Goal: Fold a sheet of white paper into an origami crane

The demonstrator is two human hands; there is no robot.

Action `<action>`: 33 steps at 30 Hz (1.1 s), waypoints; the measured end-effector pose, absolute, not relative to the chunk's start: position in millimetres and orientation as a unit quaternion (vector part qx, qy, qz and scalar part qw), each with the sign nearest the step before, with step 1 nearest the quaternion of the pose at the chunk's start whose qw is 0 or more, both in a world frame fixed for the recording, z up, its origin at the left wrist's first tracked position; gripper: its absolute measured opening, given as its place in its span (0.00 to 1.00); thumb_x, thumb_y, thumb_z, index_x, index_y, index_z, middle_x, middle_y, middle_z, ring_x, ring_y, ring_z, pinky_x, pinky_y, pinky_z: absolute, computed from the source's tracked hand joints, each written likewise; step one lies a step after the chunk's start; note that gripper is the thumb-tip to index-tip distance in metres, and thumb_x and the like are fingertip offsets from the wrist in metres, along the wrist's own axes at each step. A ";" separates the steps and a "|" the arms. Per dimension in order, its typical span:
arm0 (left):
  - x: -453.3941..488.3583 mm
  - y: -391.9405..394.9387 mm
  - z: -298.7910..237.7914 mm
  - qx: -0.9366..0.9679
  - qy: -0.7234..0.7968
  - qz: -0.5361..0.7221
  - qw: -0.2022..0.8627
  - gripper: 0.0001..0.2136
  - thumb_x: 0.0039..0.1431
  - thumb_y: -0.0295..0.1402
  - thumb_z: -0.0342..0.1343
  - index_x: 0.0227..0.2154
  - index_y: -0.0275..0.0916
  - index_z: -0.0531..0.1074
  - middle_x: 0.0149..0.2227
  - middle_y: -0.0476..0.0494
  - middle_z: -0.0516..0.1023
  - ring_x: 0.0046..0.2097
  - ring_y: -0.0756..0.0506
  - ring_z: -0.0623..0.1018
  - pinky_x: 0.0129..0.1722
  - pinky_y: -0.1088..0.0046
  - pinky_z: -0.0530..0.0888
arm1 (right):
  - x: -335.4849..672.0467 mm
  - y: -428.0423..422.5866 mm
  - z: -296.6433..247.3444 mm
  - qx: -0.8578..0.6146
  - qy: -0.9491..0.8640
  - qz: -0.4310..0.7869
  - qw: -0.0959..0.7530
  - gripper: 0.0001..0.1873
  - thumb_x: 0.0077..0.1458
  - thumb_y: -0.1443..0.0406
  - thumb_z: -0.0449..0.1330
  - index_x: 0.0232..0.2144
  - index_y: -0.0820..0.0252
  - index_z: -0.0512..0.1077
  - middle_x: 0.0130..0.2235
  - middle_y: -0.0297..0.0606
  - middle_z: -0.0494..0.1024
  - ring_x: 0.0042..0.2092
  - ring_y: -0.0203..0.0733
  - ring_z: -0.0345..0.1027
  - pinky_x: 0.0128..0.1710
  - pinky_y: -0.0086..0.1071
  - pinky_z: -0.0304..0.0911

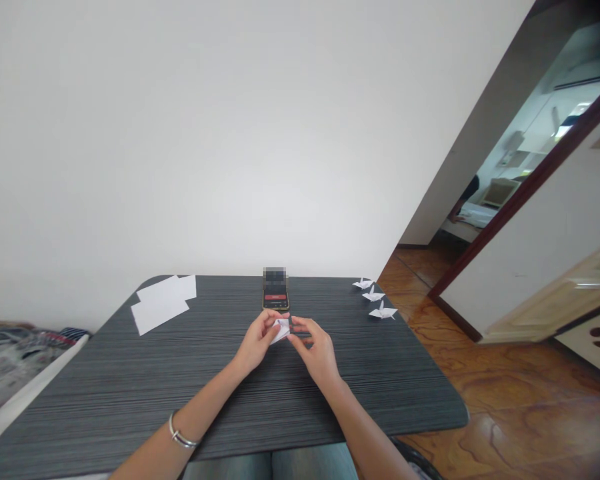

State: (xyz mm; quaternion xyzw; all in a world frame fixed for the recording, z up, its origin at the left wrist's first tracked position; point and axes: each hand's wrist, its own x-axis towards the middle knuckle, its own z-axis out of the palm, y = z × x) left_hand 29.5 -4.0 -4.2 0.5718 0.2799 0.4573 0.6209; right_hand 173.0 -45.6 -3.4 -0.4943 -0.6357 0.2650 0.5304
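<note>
Both of my hands meet above the middle of the dark striped table [130, 387]. My left hand [257, 343] pinches a small piece of folded white paper [282, 329] from the left. From the right, my right hand [317, 347] pinches the same paper with its fingertips. A silver bracelet [180, 435] sits on my left wrist. A phone [275, 297] lies on the table just beyond my hands.
Sheets of white paper [163, 303] lie at the table's far left. Three folded paper cranes [373, 295] stand along the far right edge. A white wall rises behind the table. To the right are wooden floor [505, 400] and an open doorway, with a person far inside.
</note>
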 end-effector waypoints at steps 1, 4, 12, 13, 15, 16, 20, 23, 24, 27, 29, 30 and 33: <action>30.2 -5.0 -3.3 0.568 0.276 0.460 0.624 0.08 0.51 0.33 0.52 0.33 0.37 0.62 0.43 0.39 0.72 0.43 0.44 0.72 0.41 0.69 0.67 | 173.1 -45.2 -4.1 -0.502 -0.629 0.279 0.524 0.16 0.47 0.66 0.57 0.41 0.57 0.67 0.39 0.39 0.72 0.36 0.40 0.69 0.26 0.28 0.67; 32.1 -8.2 -0.6 0.565 0.269 0.462 0.629 0.08 0.51 0.32 0.52 0.33 0.37 0.61 0.40 0.41 0.74 0.42 0.46 0.73 0.40 0.71 0.66 | 173.0 -44.2 -6.4 -0.508 -0.595 0.338 0.523 0.17 0.47 0.64 0.57 0.42 0.57 0.66 0.35 0.38 0.74 0.32 0.39 0.70 0.25 0.28 0.66; 34.0 -11.5 0.3 0.584 0.295 0.452 0.607 0.10 0.49 0.34 0.54 0.33 0.36 0.63 0.39 0.41 0.74 0.37 0.46 0.74 0.35 0.73 0.68 | 172.4 -41.5 -6.9 -0.475 -0.509 0.447 0.562 0.15 0.45 0.62 0.58 0.37 0.62 0.68 0.28 0.38 0.75 0.29 0.39 0.70 0.27 0.31 0.66; 33.6 -11.2 -0.4 0.595 0.304 0.451 0.592 0.10 0.49 0.34 0.55 0.33 0.35 0.64 0.37 0.41 0.74 0.37 0.46 0.74 0.34 0.74 0.68 | 172.1 -41.5 -6.2 -0.473 -0.506 0.448 0.565 0.14 0.45 0.61 0.59 0.35 0.62 0.69 0.28 0.38 0.76 0.29 0.40 0.70 0.27 0.31 0.66; 32.6 -10.4 -2.4 0.620 0.317 0.446 0.562 0.10 0.49 0.34 0.55 0.33 0.34 0.66 0.34 0.42 0.74 0.35 0.47 0.73 0.32 0.75 0.68 | 171.4 -41.5 -5.2 -0.469 -0.503 0.450 0.570 0.14 0.44 0.61 0.59 0.34 0.62 0.70 0.30 0.39 0.76 0.30 0.40 0.70 0.27 0.31 0.66; 32.1 -9.9 -3.7 0.628 0.322 0.442 0.554 0.11 0.49 0.34 0.55 0.34 0.34 0.67 0.32 0.43 0.74 0.33 0.47 0.73 0.31 0.76 0.68 | 171.0 -41.4 -4.9 -0.468 -0.503 0.449 0.571 0.13 0.44 0.61 0.59 0.33 0.62 0.70 0.31 0.39 0.76 0.30 0.40 0.70 0.27 0.30 0.66; 30.1 -7.6 -8.3 0.638 0.341 0.419 0.548 0.14 0.49 0.33 0.54 0.39 0.33 0.68 0.24 0.46 0.73 0.27 0.50 0.71 0.27 0.77 0.67 | 170.5 -40.7 -6.3 -0.463 -0.507 0.447 0.573 0.11 0.44 0.62 0.59 0.32 0.62 0.71 0.31 0.40 0.76 0.30 0.40 0.70 0.27 0.30 0.66; 29.4 -6.0 -9.6 0.625 0.339 0.423 0.562 0.13 0.48 0.31 0.55 0.38 0.32 0.69 0.22 0.47 0.73 0.25 0.50 0.71 0.26 0.77 0.66 | 170.8 -40.4 -7.3 -0.457 -0.507 0.451 0.575 0.10 0.44 0.62 0.59 0.31 0.62 0.71 0.31 0.39 0.76 0.30 0.40 0.70 0.28 0.30 0.66; 29.3 -5.5 -9.5 0.619 0.335 0.427 0.567 0.13 0.47 0.30 0.55 0.37 0.32 0.70 0.22 0.48 0.73 0.24 0.51 0.70 0.26 0.77 0.65 | 171.0 -40.6 -7.1 -0.456 -0.508 0.451 0.574 0.10 0.44 0.63 0.58 0.31 0.62 0.71 0.30 0.38 0.76 0.29 0.40 0.70 0.28 0.30 0.66; 29.4 -4.6 -7.8 0.597 0.329 0.434 0.589 0.11 0.45 0.28 0.56 0.35 0.32 0.71 0.20 0.49 0.72 0.22 0.52 0.69 0.25 0.78 0.65 | 171.5 -41.6 -5.4 -0.464 -0.518 0.441 0.568 0.09 0.45 0.63 0.58 0.31 0.62 0.71 0.29 0.38 0.76 0.29 0.39 0.70 0.28 0.30 0.66; 29.8 -4.6 -6.0 0.576 0.328 0.431 0.612 0.11 0.45 0.28 0.56 0.34 0.32 0.72 0.19 0.50 0.72 0.22 0.52 0.69 0.26 0.78 0.65 | 171.7 -42.2 -4.7 -0.471 -0.522 0.431 0.565 0.09 0.45 0.64 0.57 0.30 0.62 0.71 0.28 0.37 0.76 0.29 0.39 0.70 0.27 0.29 0.65; 29.9 -4.7 -5.1 0.563 0.328 0.431 0.625 0.11 0.44 0.28 0.57 0.33 0.33 0.73 0.20 0.49 0.73 0.24 0.52 0.70 0.27 0.77 0.66 | 171.7 -42.4 -4.8 -0.473 -0.522 0.429 0.565 0.08 0.45 0.65 0.57 0.30 0.62 0.71 0.28 0.37 0.76 0.29 0.39 0.70 0.27 0.29 0.65; 29.8 -5.3 -3.3 0.521 0.332 0.434 0.656 0.09 0.44 0.29 0.57 0.31 0.33 0.74 0.26 0.46 0.76 0.28 0.50 0.72 0.30 0.76 0.68 | 171.8 -41.9 -6.7 -0.471 -0.515 0.435 0.569 0.07 0.45 0.66 0.57 0.30 0.62 0.71 0.27 0.36 0.76 0.27 0.37 0.69 0.26 0.28 0.64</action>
